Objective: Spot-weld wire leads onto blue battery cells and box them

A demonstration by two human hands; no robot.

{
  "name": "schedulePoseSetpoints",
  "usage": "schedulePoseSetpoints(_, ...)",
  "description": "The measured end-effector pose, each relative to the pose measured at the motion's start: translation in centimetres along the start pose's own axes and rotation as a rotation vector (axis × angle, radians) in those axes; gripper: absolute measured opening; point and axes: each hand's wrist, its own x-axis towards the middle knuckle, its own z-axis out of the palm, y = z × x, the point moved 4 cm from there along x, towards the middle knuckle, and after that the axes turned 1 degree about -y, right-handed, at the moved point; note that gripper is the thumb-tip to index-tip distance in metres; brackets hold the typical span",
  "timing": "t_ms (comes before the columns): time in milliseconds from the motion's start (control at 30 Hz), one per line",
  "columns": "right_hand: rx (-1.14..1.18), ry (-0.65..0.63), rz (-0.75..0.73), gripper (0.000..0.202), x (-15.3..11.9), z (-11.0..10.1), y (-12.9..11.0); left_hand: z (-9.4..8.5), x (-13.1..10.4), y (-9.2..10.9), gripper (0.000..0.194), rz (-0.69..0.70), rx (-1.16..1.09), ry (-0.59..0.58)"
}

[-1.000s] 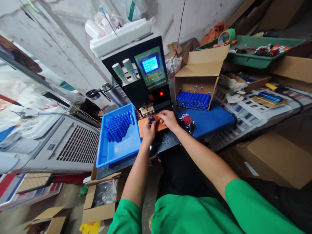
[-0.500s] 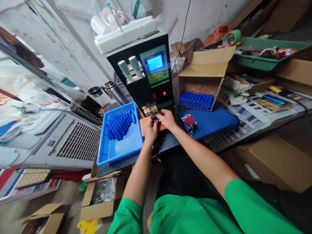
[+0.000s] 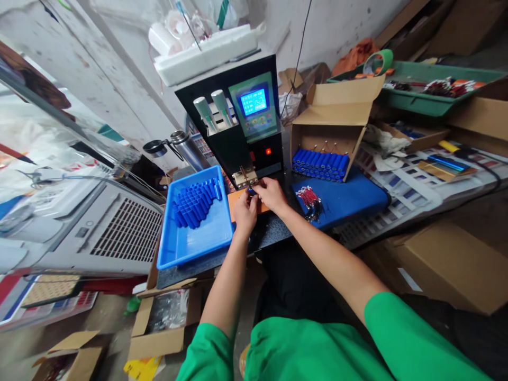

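Note:
My left hand (image 3: 246, 211) is closed on a blue battery cell (image 3: 251, 191), held just under the electrodes (image 3: 245, 176) of a black spot welder (image 3: 228, 151). From the other side, my right hand (image 3: 272, 194) is closed with its fingertips at the cell's top end; whatever they pinch is too small to make out. Beneath the hands lies an orange pad (image 3: 235, 198). To the left, a blue tray (image 3: 194, 254) carries many blue battery cells (image 3: 192, 205). Red and black wire leads (image 3: 309, 200) lie in a bunch on a blue mat (image 3: 353, 198) to the right.
An open cardboard box (image 3: 328, 117) with stacked blue cells stands on the mat. Behind the tray are a steel flask (image 3: 188, 148) and its cup (image 3: 155, 148). A green tray (image 3: 432, 100) with wires sits at the back right. Cardboard boxes (image 3: 159, 338) lie on the floor.
Both hands and the cell stay almost in place under the electrodes. The readout on the welder's screen looks different, and the view has shifted very slightly.

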Motion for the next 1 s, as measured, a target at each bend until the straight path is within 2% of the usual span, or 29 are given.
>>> schedulePoseSetpoints(667,-0.025,-0.004,-0.011,0.020,-0.39,-0.22,-0.27,0.12,-0.12,-0.42,0.027,-0.003,-0.035,0.009)
schedulePoseSetpoints(1000,-0.097,-0.015,-0.045,0.020,-0.23,-0.41,0.15,-0.16,-0.17,0.32,0.015,-0.015,0.012,0.012)
